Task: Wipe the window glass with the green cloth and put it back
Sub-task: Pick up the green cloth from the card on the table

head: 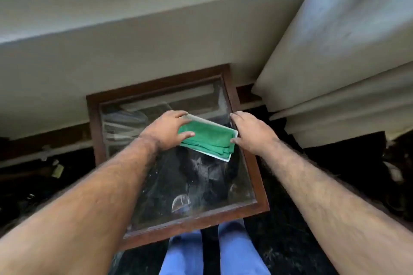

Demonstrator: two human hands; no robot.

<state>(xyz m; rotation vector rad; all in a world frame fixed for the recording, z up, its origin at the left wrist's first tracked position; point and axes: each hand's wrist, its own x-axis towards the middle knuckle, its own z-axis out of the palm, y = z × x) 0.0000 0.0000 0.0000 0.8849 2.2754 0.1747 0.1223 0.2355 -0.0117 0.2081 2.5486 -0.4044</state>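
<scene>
Holding white tray [232, 156] ends with left hand [166, 130], right hand [251, 133]; green cloth [207, 138] soft, light, folded; pinch top fold.

A dark floor [279, 241] with pale flecks carried the scene. Directly on it lay a wooden-framed window pane [252, 163], flat or nearly so, its brown frame enclosing dusty, smeared glass [201, 185] that showed reflections. On the glass, toward the far right part of the frame, sat a shallow white tray [225, 158], set at an angle to the frame's sides. Beyond the frame's far edge the floor met a pale wall [134, 51]. Left of the frame the floor held some small clutter [57, 169], too dark and blurred to identify.
</scene>
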